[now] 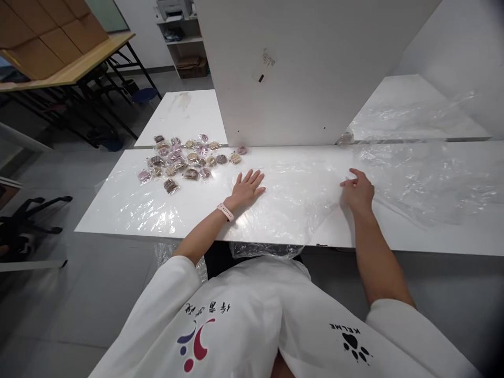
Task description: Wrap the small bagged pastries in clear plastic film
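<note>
My left hand [247, 190] lies flat with fingers spread on a thin clear plastic sheet [291, 210], and a light band circles that wrist. The sheet is spread on the white table and hangs over its front edge. At the sheet's right side, my right hand [358, 193] is bent, thumb and a finger pinched at the film's edge, while the index finger stands apart. How much film it grips is partly hidden. Left of my left hand are several small individually wrapped cookies [192, 157], brown, pink and pale yellow.
More crumpled clear plastic [441, 178] covers the table's right side. A tall white panel [291, 73] rises at the table's back edge. The white table [118, 210] ends at the left above a grey floor. A wooden table [79, 71] bearing cardboard stands far left.
</note>
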{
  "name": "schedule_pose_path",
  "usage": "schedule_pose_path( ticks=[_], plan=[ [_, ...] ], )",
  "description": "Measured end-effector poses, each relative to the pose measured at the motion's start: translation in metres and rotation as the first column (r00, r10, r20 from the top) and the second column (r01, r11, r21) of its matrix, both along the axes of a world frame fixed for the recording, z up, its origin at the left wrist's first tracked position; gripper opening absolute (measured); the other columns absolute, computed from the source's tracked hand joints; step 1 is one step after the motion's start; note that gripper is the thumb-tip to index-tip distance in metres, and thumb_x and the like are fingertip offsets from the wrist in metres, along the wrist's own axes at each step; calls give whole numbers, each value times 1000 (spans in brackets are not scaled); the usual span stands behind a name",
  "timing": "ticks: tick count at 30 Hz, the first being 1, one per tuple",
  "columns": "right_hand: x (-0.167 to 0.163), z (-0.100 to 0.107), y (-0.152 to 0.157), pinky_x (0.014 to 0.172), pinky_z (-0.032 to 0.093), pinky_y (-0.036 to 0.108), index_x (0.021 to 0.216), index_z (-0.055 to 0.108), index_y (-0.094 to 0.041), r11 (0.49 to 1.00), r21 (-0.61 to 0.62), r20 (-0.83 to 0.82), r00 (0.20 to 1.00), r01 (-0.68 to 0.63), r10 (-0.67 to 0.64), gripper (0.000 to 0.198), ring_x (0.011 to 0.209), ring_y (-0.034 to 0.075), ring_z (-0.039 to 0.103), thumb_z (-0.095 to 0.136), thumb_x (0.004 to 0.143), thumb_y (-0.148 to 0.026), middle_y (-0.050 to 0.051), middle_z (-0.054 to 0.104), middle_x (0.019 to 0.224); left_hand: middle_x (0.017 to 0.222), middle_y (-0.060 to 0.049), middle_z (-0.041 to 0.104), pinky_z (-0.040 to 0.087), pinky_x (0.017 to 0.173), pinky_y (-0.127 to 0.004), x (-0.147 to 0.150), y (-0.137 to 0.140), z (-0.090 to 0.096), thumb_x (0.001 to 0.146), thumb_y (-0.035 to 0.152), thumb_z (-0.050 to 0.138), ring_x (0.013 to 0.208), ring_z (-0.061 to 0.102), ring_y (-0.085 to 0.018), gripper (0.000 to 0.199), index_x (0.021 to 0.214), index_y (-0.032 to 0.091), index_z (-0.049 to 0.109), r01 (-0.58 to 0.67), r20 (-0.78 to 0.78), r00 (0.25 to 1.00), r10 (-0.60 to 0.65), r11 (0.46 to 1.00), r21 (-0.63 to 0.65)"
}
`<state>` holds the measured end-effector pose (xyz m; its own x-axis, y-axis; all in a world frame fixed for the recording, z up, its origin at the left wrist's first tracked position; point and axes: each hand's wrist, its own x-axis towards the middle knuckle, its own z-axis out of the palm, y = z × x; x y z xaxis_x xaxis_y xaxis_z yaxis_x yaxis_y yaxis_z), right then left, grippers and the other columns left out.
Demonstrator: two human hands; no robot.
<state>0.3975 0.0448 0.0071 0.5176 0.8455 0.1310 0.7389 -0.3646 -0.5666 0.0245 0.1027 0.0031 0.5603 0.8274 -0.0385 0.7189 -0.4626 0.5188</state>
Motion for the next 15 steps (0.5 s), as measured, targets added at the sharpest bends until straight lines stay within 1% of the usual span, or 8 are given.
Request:
schedule_pose_path(
  ticks=[2,3,5,7,9,10,12,15],
  plan=[
    [-1,16,8,97,42,52,145,53,-14,992,-8,121,985,123,-121,54,112,31,59,46,91,-22,22,62,127,159,-5,46,5,127,-56,0,18,7,102,49,40,154,26,-32,50,144,29,55,-63,18,998,63,998,13],
    [-6,23,7,100,41,54,145,53,-14,990,30,181,974,135,-138,54,118,33,57,46,92,-23,23,59,133,147,-9,58,13,125,-56,0,27,11,103,46,39,147,38,-33,44,134,26,64,-134,38,990,133,990,30],
    [-29,32,0,103,41,53,143,54,-15,990,137,237,972,-21,-12,50,120,32,57,44,96,-27,19,60,133,118,-13,70,31,115,-55,-2,48,21,105,38,35,127,55,-33,41,113,22,71,-338,95,939,330,937,92],
    [-65,30,-12,106,43,50,141,57,-19,939,135,227,932,-316,281,47,121,29,58,39,100,-34,14,64,132,107,-15,68,40,105,-51,-6,71,30,104,30,36,117,57,-34,35,108,19,69,-498,126,867,482,852,161],
    [-105,16,-25,111,39,52,142,58,-25,809,16,195,796,-587,574,48,132,30,53,35,103,-43,10,60,143,115,-19,65,41,101,-50,-8,93,36,101,27,45,121,52,-36,27,117,16,64,-532,80,846,527,823,198],
    [-123,7,-31,114,36,54,144,57,-27,750,-59,188,730,-659,657,50,140,31,46,33,104,-46,9,54,151,120,-21,62,41,102,-51,-8,102,37,99,28,50,125,49,-38,28,122,15,60,-521,34,850,526,830,197],
    [-149,-11,-39,119,28,57,149,52,-29,686,-161,200,657,-710,727,54,150,33,33,28,105,-48,8,42,161,128,-24,58,40,103,-53,-6,114,35,94,32,61,130,43,-41,41,130,13,54,-494,-51,859,510,851,178],
    [-160,-27,-44,123,21,57,155,45,-30,688,-175,248,645,-704,723,56,154,31,25,24,107,-50,7,34,166,132,-25,53,39,104,-55,-1,124,27,91,36,66,133,40,-43,47,130,15,52,-458,-99,873,478,872,172]
  ],
)
